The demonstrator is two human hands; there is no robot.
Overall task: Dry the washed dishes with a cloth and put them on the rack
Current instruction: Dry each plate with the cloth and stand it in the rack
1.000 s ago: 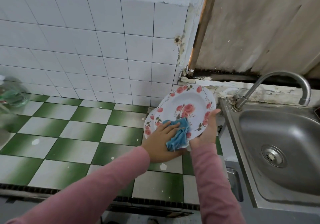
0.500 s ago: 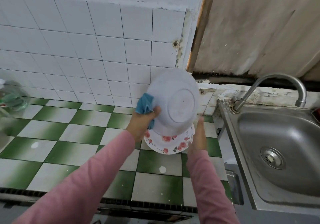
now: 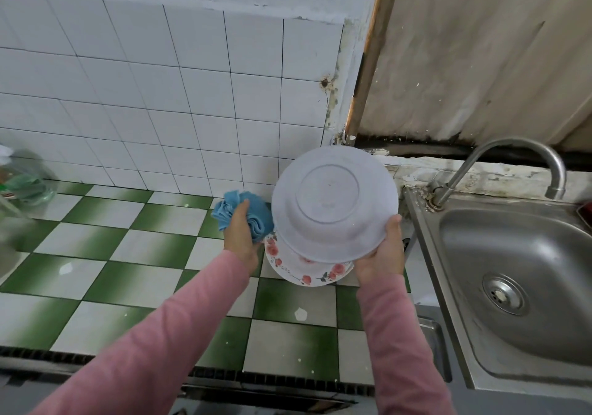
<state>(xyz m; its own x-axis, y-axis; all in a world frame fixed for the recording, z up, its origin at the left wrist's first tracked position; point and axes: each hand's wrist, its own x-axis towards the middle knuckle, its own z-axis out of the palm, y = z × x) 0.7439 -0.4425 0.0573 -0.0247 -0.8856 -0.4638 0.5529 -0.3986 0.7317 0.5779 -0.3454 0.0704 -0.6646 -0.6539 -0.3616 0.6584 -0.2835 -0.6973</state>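
The round white deep plate (image 3: 333,203) had been flipped to show its plain underside and passed to the right hand (image 3: 382,254), which curled round its near rim above a rose-patterned plate (image 3: 288,264). Just beside it, the left hand (image 3: 240,232) clutched the bunched blue cloth (image 3: 258,212), likely ready to wipe the back.

No readable text anywhere. Faint stamp on the underside of the upturned white plate (image 3: 333,203), too small to make out. Label on the clear plastic bottle (image 3: 22,179) at far left is blurred, illegible.
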